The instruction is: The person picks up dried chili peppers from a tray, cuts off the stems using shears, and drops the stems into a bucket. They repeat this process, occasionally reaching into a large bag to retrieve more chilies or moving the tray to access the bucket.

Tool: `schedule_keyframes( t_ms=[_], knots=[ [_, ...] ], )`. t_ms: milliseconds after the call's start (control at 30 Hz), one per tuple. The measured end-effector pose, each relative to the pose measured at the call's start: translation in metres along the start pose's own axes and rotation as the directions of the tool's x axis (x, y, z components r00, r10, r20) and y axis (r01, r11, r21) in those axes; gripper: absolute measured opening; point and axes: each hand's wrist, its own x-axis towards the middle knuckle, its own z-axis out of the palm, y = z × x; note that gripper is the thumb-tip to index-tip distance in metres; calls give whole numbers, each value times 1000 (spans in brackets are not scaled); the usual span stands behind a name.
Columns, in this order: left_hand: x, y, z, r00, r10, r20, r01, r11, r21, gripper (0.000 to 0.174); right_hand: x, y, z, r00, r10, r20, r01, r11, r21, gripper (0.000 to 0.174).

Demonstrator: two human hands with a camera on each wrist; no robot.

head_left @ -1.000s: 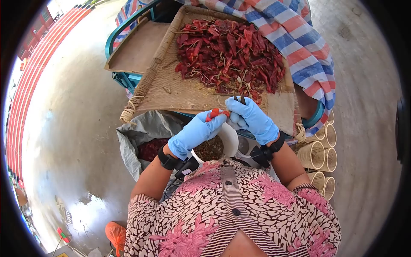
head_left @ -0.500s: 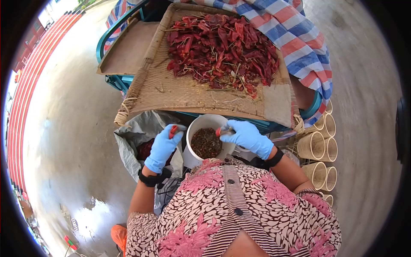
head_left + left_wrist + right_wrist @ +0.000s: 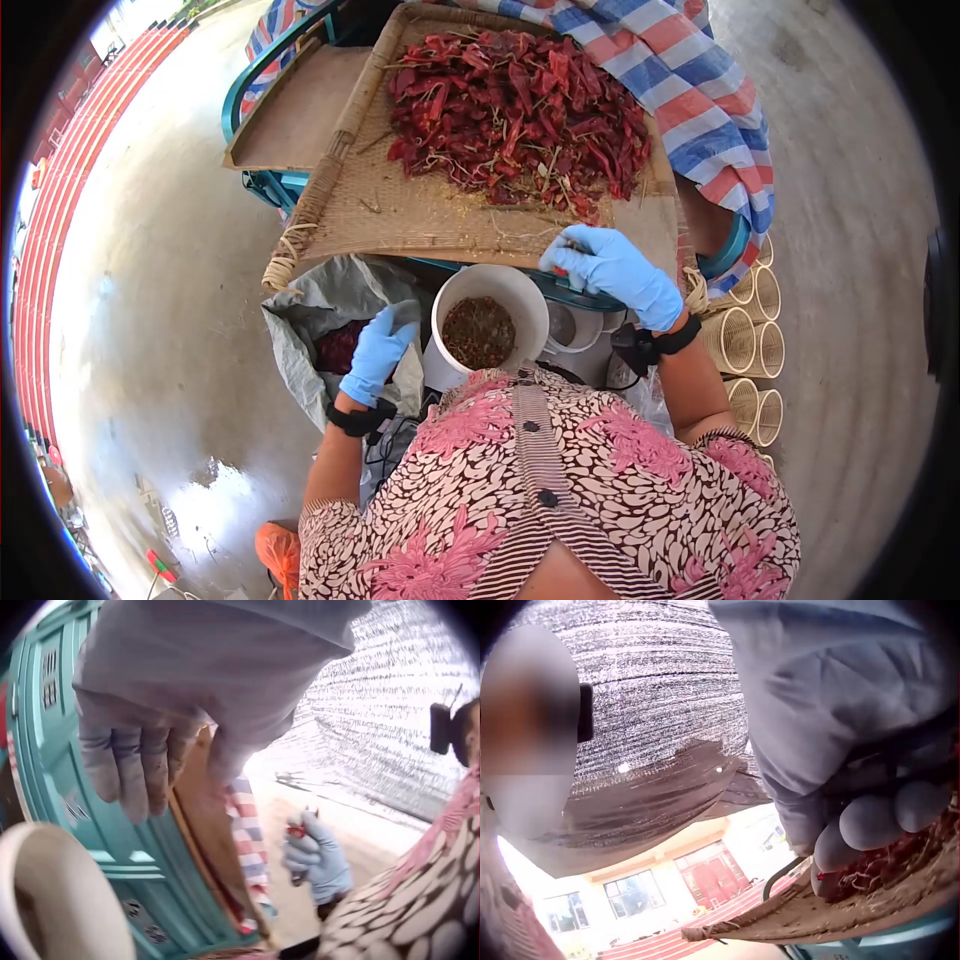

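Note:
The gloved left hand (image 3: 375,352) hangs over the grey sack (image 3: 290,315), above dark red peppers (image 3: 342,345). Its fingers are loosely extended with nothing visible in them; in the left wrist view this hand (image 3: 195,690) also looks empty. Over the near edge of the woven tray (image 3: 420,225) is the gloved right hand (image 3: 618,275), fingers curled round a small dark tool (image 3: 298,877) whose kind is unclear. A bit of red (image 3: 297,832) shows at those fingers. Dried red peppers (image 3: 520,110) are heaped on the tray.
A white bucket (image 3: 525,300) with brownish-red bits stands between the hands, a smaller white container (image 3: 585,335) right of it. Striped cloth (image 3: 705,120) drapes over the teal chair (image 3: 732,250). Several round woven baskets (image 3: 730,342) lie at right.
The hands moved apart from each other. The left went down-left over the sack, and the red pepper is gone from it. The right passed over the bucket, then back to the tray's edge.

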Motion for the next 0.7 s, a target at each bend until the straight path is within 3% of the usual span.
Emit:
schedule_keyframes(
  t_ms=[67, 133, 233, 333, 367, 433, 467, 500, 533, 567, 633, 700],
  knots=[
    [0, 35, 30, 969, 160, 187, -67, 903, -424, 46, -5, -8, 24, 978, -24, 209, -34, 963, 268, 19],
    [-6, 78, 54, 939, 208, 273, 3, 790, -613, 41, -5, -1, 53, 961, -3, 277, -111, 912, 395, 19],
    [9, 72, 79, 930, 248, 270, 17, 706, -708, 33, 8, 24, 75, 951, -29, 307, -96, 917, 386, 23],
    [19, 63, 75, 938, 131, 322, 117, 752, -648, 23, 12, 21, 72, 948, -182, 262, 37, 878, 478, 28],
    [17, 62, 75, 936, 131, 327, 124, 746, -654, 17, 3, 16, 68, 964, -125, 233, -5, 872, 490, 35],
    [15, 65, 71, 917, 102, 385, 205, 707, -676, 16, 0, 37, 51, 961, -171, 216, 163, 985, 53, 36],
    [14, 65, 68, 906, 88, 413, 245, 686, -685, 15, -2, 47, 39, 957, -195, 216, 235, 956, -177, 36],
    [13, 64, 65, 910, 62, 410, 255, 695, -672, 18, -5, 31, 24, 964, -22, 264, 147, 873, -465, 36],
    [15, 58, 63, 907, 36, 419, 253, 750, -611, 19, -9, 13, 9, 955, 157, 253, 74, 698, -712, 37],
    [20, 45, 63, 905, 8, 426, 250, 799, -546, 20, -11, 15, -4, 968, 105, 226, 93, 691, -717, 27],
    [26, 28, 73, 921, -24, 390, 193, 896, -400, 15, -5, 13, -23, 991, -68, 115, 127, 740, -660, 29],
    [37, 8, 87, 927, -61, 370, 88, 994, -58, 38, 10, -7, -33, 990, -138, -16, 88, 714, -694, 25]
  ],
)
